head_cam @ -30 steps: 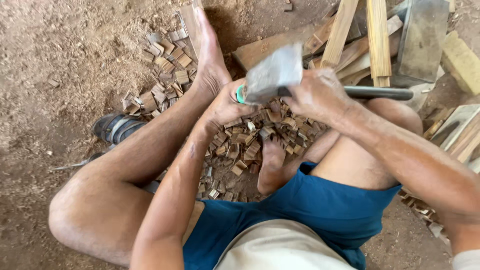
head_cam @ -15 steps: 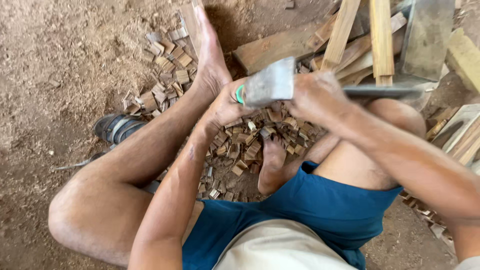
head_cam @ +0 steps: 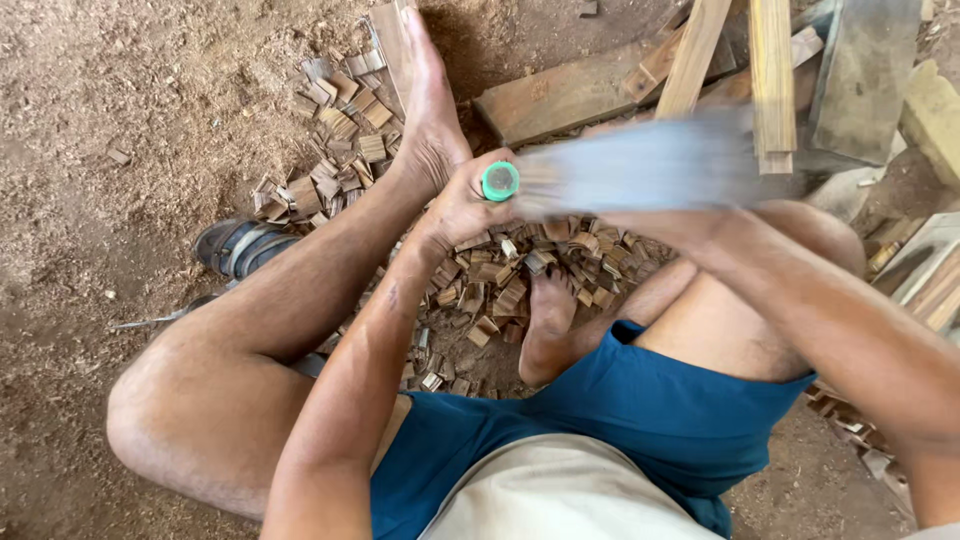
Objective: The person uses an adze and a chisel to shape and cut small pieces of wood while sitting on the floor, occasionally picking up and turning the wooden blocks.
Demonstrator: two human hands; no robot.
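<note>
Looking down from the head cam, nearest me are blue shorts (head_cam: 640,420) and a pale shirt hem, w/ the bent left knee low at the left edge. Next out, the left forearm runs up to the left hand (head_cam: 465,205), which is closed around a small upright piece topped by a green round cap (head_cam: 500,181) — fingers wrapped tight, thumb side toward the cap. The right hand (head_cam: 665,225) is closed on the handle of a broad flat blade (head_cam: 640,165), a cleaver-type chopper, smeared w/ motion blur, so I can't tell the exact grip or blade angle. The blurred edge sits just beside the left hand's knuckles, nearly touching the cap.

Under both hands lies a heap of small cut wood chips (head_cam: 500,285), w/ the right foot (head_cam: 545,330) tucked into it. Further out the left foot (head_cam: 430,110) rests on more chips, a dark sandal (head_cam: 235,245) lies to the left on the dirt floor (head_cam: 120,100), and rough planks (head_cam: 690,50) are stacked at the far right.

Risk as I judge it: blade in fast swing right next to bare fingers — a slight miss or the held piece twisting could bring the edge onto the left hand. Bare feet amid the chips are exposed too if the blade glances off.
</note>
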